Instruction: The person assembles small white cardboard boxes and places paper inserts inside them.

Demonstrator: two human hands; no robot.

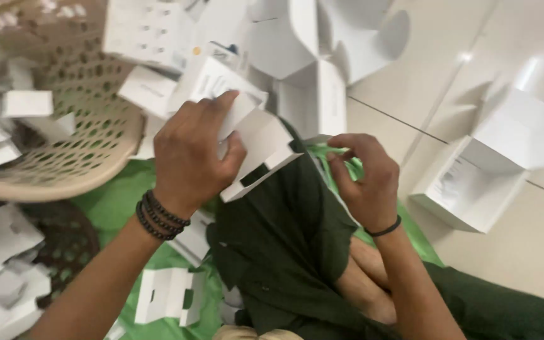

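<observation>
Gripping white flat-folded cardboard insert (256,148) with slot cutouts, left hand (190,157) fingers clenched on it; right hand (363,179) fingers curled, empty.

A pale tiled floor (505,264) carries everything here. An open white carton (473,182) sits directly on the tiles, its raised flap towards the far side. Left of that carton, a bright green sheet (114,201) is spread over the floor. Further left of the carton, a beige perforated basket (89,138) rests at the sheet's far edge. A flat white die-cut card (168,296) lies on the sheet, nearer than the basket. Well behind the carton, more opened white boxes (322,56) stand in a cluster.
</observation>
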